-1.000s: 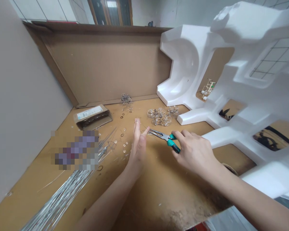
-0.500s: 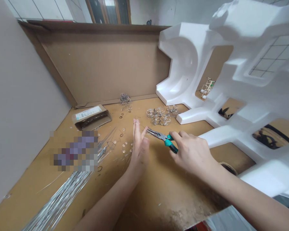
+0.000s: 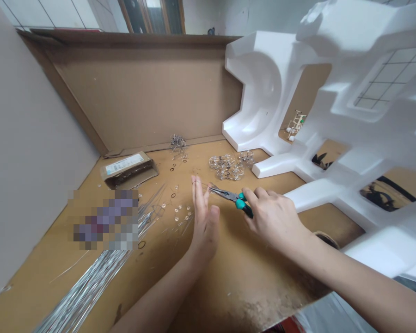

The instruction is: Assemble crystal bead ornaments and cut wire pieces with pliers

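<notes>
My right hand [image 3: 272, 210] is wrapped round needle-nose pliers [image 3: 225, 193] with teal and black handles. Their jaws point left, and the tips meet a thin wire [image 3: 204, 184]. My left hand [image 3: 205, 226] stands on edge just left of the jaws, its fingers pressed together at the wire and one finger close to the plier tips. The thumb is raised away from the other fingers. How firmly the jaws close on the wire is too small to tell. Beyond both hands lie several bent wire pieces with clear beads [image 3: 229, 167].
A bundle of straight metal wires [image 3: 90, 282] lies at left, beside a blurred-out object [image 3: 107, 215]. Behind them sits an open small cardboard box [image 3: 130, 170]. Loose clear beads [image 3: 176, 210] and a wire heap [image 3: 178, 142] are scattered about. White foam packing [image 3: 277, 171] borders the right.
My left hand has tilted slightly, with its thumb shifting right. The pliers still meet the wire beside it. The whole view has drifted a little.
</notes>
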### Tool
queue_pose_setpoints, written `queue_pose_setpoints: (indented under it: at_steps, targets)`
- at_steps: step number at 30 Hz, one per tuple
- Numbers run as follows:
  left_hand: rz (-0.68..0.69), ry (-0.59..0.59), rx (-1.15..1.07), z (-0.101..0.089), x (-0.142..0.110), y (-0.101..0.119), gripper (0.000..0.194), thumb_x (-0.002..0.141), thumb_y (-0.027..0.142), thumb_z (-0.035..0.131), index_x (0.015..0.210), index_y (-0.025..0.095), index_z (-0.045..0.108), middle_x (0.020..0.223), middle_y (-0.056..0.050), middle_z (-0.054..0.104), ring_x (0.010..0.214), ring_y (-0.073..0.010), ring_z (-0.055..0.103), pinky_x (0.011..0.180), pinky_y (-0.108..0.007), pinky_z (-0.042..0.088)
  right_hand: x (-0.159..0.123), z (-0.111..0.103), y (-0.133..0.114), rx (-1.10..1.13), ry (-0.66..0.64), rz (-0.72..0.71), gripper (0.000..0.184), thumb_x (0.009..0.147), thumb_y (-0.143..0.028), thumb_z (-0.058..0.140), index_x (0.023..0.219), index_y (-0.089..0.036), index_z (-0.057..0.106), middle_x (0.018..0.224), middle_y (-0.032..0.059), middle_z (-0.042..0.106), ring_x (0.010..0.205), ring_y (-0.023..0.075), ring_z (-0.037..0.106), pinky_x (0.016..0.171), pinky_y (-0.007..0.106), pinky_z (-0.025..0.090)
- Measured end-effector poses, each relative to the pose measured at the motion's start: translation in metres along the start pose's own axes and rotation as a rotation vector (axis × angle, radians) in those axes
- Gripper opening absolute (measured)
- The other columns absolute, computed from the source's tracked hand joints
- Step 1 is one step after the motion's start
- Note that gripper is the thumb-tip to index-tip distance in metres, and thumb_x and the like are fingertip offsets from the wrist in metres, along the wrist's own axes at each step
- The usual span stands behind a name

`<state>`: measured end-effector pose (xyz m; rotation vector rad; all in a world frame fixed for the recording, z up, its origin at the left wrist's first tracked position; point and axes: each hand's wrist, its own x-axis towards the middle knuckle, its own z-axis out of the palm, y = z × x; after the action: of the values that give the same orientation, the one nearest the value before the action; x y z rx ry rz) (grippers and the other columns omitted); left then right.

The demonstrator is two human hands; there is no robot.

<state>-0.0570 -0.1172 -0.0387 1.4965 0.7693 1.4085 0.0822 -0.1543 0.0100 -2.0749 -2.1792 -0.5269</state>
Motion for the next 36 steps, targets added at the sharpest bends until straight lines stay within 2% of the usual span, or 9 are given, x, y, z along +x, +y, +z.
queue_pose_setpoints:
  at_steps: [6,10,12,15,17,20,23,31,36]
  targets:
    - [-0.063,-0.011,-0.030,0.000,0.002,0.002,0.064,0.083,0.057,0.031,0.138,0.036,0.005,0.148,0.004,-0.007,0.131,-0.0256,0.021,0.107,-0.043,0.014,0.004,0.001,0.005,0.034,-0.037,-0.024,0.020,0.074,-0.029,0.046,0.090,-0.019,0.053,0.072,0.0059,0.057,0.061,0.0200,0.055,0.048,0.028,0.012]
    - [-0.104,-0.052,-0.076,-0.013,0.014,0.006,0.063,0.083,0.059,0.028,0.138,0.035,0.011,0.148,0.003,0.002,0.124,-0.0263,0.035,0.106,-0.042,0.017,0.008,-0.004,0.025,0.143,-0.083,-0.071,0.030,0.071,-0.031,0.047,0.100,-0.023,0.053,0.080,0.0043,0.058,0.066,0.0199,0.055,0.049,0.026,0.019]
    - [-0.149,-0.128,-0.117,-0.022,0.022,0.009,0.062,0.083,0.059,0.025,0.138,0.032,0.018,0.148,-0.001,0.009,0.116,-0.0277,0.045,0.104,-0.043,0.021,0.010,-0.009,0.040,0.241,-0.140,-0.116,0.036,0.067,-0.027,0.050,0.103,-0.025,0.053,0.084,0.0034,0.058,0.069,0.0188,0.054,0.053,0.026,0.025]
    - [-0.249,-0.318,-0.253,-0.033,0.030,0.015,0.066,0.080,0.064,0.018,0.134,0.028,0.030,0.146,-0.006,0.017,0.103,-0.0293,0.056,0.099,-0.047,0.027,0.013,-0.017,0.062,0.420,-0.284,-0.174,0.039,0.064,-0.020,0.050,0.103,-0.026,0.053,0.081,0.0004,0.057,0.065,0.0146,0.050,0.055,0.024,0.030]
    - [-0.296,-0.437,-0.327,-0.038,0.032,0.020,0.069,0.079,0.067,0.016,0.131,0.028,0.036,0.145,-0.007,0.020,0.098,-0.0293,0.058,0.097,-0.048,0.028,0.015,-0.021,0.072,0.544,-0.436,-0.217,0.032,0.062,-0.015,0.049,0.093,-0.023,0.055,0.071,-0.0022,0.053,0.059,0.0119,0.046,0.052,0.023,0.030]
    - [-0.333,-0.546,-0.372,-0.039,0.032,0.024,0.070,0.077,0.069,0.016,0.129,0.028,0.040,0.144,-0.008,0.022,0.094,-0.0294,0.060,0.097,-0.049,0.026,0.018,-0.022,0.080,0.736,-0.652,-0.245,0.022,0.062,-0.012,0.046,0.081,-0.020,0.052,0.061,-0.0048,0.044,0.052,0.0091,0.039,0.047,0.021,0.029]
    - [-0.379,-0.613,-0.413,-0.039,0.031,0.027,0.072,0.076,0.070,0.014,0.129,0.029,0.040,0.144,-0.008,0.022,0.094,-0.0302,0.060,0.098,-0.050,0.024,0.021,-0.020,0.082,0.869,-0.759,-0.230,0.020,0.063,-0.013,0.047,0.082,-0.019,0.051,0.060,-0.0059,0.038,0.050,0.0081,0.035,0.045,0.020,0.027]
    - [-0.440,-0.667,-0.543,-0.038,0.029,0.028,0.069,0.079,0.066,0.011,0.128,0.028,0.040,0.144,-0.010,0.022,0.092,-0.0304,0.061,0.096,-0.050,0.024,0.027,-0.021,0.075,0.922,-0.809,-0.273,0.026,0.063,-0.015,0.049,0.089,-0.018,0.055,0.060,-0.0053,0.037,0.053,0.0082,0.034,0.048,0.020,0.026]
    - [-0.451,-0.691,-0.582,-0.037,0.028,0.029,0.068,0.079,0.066,0.012,0.128,0.027,0.040,0.144,-0.011,0.022,0.090,-0.0297,0.062,0.095,-0.050,0.025,0.027,-0.020,0.070,0.924,-0.792,-0.272,0.019,0.061,-0.014,0.047,0.079,-0.017,0.052,0.058,-0.0062,0.034,0.051,0.0075,0.032,0.046,0.020,0.022]
